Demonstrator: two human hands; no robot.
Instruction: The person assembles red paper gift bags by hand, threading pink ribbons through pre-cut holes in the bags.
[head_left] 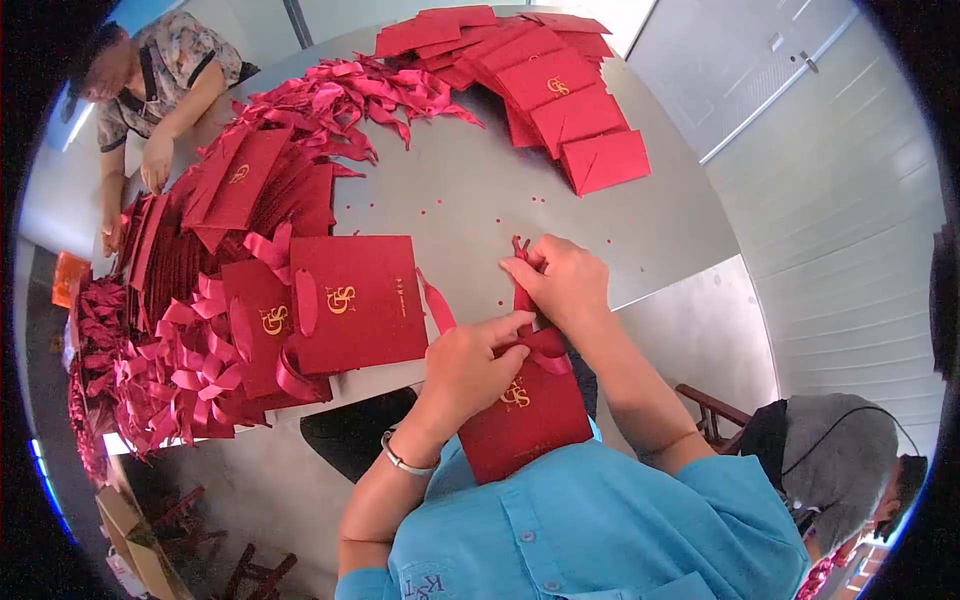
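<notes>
A dark red paper gift bag [530, 425] with gold lettering leans against my body at the table's front edge. My left hand [470, 370] is closed at its top edge, thumb and forefinger pinching where the ribbon meets the bag. Above it, my right hand [565, 285] pinches the upper part of a red ribbon [522, 298] that rises from the bag. A ribbon loop [548, 350] hangs over the bag's front. Another ribbon length [436, 303] sticks up left of my left hand. Exactly what lies between the left fingertips is partly hidden.
Finished-looking bags with ribbon handles [358, 305] lie at left beside stacked bags [240, 180]. Loose ribbons [340, 95] and more red bags [555, 85] cover the table's [670, 220] far side. One person [170, 80] works at far left; another [840, 460] sits at right.
</notes>
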